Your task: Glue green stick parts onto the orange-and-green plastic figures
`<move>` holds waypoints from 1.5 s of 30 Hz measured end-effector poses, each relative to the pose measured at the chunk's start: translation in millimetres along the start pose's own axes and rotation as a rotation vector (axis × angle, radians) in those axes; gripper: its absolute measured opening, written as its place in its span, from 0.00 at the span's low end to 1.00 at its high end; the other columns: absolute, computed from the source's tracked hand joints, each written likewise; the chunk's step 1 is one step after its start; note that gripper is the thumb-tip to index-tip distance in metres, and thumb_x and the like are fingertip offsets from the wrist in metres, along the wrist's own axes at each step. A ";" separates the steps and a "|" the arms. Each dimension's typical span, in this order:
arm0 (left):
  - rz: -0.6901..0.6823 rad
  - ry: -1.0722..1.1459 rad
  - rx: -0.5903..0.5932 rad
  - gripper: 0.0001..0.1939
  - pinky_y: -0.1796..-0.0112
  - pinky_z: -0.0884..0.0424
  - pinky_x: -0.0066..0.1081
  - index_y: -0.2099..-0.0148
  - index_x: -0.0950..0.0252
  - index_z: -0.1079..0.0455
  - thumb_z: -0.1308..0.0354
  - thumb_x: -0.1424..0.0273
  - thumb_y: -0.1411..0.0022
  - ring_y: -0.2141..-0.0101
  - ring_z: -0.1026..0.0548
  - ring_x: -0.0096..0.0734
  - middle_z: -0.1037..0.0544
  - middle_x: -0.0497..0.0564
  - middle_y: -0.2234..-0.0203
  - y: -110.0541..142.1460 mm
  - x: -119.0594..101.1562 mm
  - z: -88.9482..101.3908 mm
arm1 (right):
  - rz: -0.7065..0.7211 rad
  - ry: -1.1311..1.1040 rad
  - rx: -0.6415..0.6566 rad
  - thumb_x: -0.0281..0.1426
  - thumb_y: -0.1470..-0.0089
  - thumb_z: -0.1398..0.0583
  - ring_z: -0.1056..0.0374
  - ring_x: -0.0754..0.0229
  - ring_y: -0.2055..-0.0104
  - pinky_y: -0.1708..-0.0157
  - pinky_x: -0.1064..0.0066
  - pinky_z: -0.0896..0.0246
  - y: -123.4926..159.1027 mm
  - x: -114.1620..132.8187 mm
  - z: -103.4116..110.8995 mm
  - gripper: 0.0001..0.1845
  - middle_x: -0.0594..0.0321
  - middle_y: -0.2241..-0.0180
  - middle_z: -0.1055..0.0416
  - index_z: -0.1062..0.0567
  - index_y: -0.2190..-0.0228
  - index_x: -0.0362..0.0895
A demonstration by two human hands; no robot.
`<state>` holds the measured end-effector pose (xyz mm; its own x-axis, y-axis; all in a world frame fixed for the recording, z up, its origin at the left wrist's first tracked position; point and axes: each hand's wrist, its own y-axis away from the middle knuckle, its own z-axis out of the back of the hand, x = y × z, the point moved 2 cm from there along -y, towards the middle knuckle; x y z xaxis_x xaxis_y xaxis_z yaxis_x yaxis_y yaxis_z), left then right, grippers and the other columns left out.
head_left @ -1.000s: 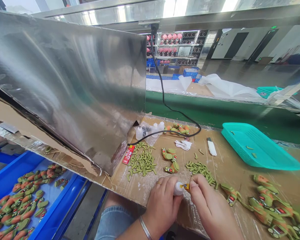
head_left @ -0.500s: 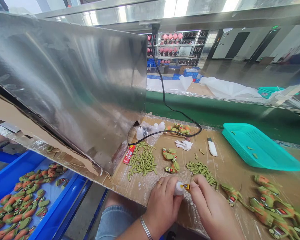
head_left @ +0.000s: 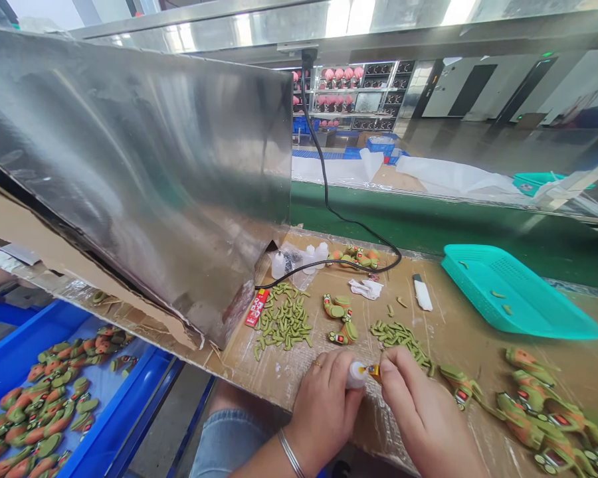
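My left hand (head_left: 323,401) is closed round a small white glue bottle (head_left: 355,376) at the near edge of the cardboard-covered bench (head_left: 458,332). Its tip meets a small orange piece (head_left: 375,372) pinched in the fingers of my right hand (head_left: 418,415). Both hands rest low on the bench, touching at the fingertips. Just beyond them lie two heaps of small green pieces (head_left: 283,322), (head_left: 401,337) and two green and orange toy figures (head_left: 341,318).
A slanted metal sheet (head_left: 139,172) fills the left. A blue bin (head_left: 124,425) of toy figures sits lower left. A teal tray (head_left: 515,295), more figures (head_left: 538,405) on the right, spare bottles (head_left: 299,260), a black cable (head_left: 329,206) and a green conveyor belt (head_left: 428,219) lie behind.
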<state>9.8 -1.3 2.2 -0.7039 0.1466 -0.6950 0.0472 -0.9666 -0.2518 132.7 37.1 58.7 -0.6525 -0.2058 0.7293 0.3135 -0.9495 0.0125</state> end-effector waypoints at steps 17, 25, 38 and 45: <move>-0.084 -0.033 -0.053 0.19 0.57 0.28 0.45 0.46 0.67 0.41 0.49 0.72 0.39 0.54 0.26 0.46 0.23 0.63 0.55 4.0 20.9 -16.6 | -0.220 -0.717 -0.643 0.36 0.42 0.42 0.32 0.55 0.58 0.58 0.57 0.35 -15.6 -144.9 36.4 0.15 0.58 0.57 0.32 0.33 0.56 0.40; -0.049 -0.041 -0.120 0.18 0.56 0.29 0.48 0.46 0.66 0.40 0.50 0.70 0.39 0.54 0.26 0.48 0.24 0.63 0.54 6.0 23.8 -24.5 | -0.188 -0.447 -0.851 0.34 0.41 0.42 0.36 0.52 0.52 0.54 0.53 0.38 -65.7 -182.1 57.0 0.16 0.56 0.50 0.36 0.33 0.52 0.42; -0.059 -0.062 -0.066 0.19 0.57 0.28 0.50 0.47 0.68 0.39 0.49 0.68 0.39 0.53 0.26 0.50 0.24 0.66 0.54 3.8 33.4 -25.7 | -0.530 0.067 -0.907 0.34 0.40 0.43 0.32 0.56 0.59 0.60 0.59 0.34 -25.2 -217.2 113.8 0.14 0.57 0.55 0.33 0.32 0.54 0.41; -0.040 -0.050 -0.063 0.22 0.52 0.32 0.49 0.42 0.68 0.43 0.51 0.70 0.38 0.48 0.30 0.47 0.27 0.66 0.49 3.6 22.9 -21.3 | -0.190 0.199 -0.613 0.34 0.41 0.42 0.34 0.54 0.55 0.55 0.55 0.37 -62.9 -178.5 77.9 0.13 0.58 0.54 0.33 0.31 0.56 0.41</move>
<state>9.0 3.1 -29.0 -0.7405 0.1728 -0.6494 0.0616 -0.9448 -0.3217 283.1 152.0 -18.9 -0.7910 -0.0054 0.6118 -0.2300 -0.9240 -0.3055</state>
